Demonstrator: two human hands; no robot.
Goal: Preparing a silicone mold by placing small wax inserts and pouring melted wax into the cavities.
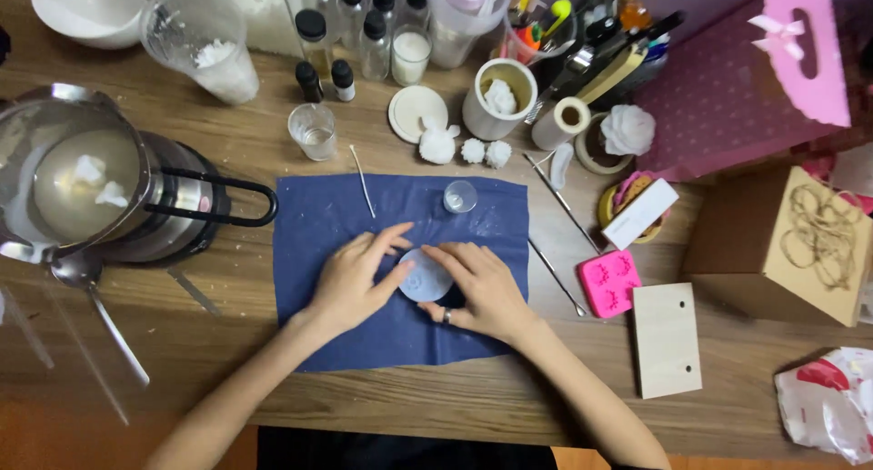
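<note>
A round pale blue mould point(425, 275) lies on a dark blue cloth point(318, 215) in the middle of the wooden table. My left hand point(356, 276) grips its left edge with thumb and fingers. From the right, my right hand point(479, 284), with a ring on one finger, holds the other edge. Both hands rest on the cloth. A small clear glass cup point(460, 196) stands on the cloth just beyond the mould, and a thin white stick point(363, 183) lies across the cloth's far left edge.
A steel pitcher of melting white wax point(68, 175) with a black handle sits at left, a spoon point(86, 284) beside it. Bottles, cups and white wax shapes point(439, 145) crowd the back. A pink mould point(608, 282), wooden board point(666, 339) and cardboard box point(784, 245) lie right.
</note>
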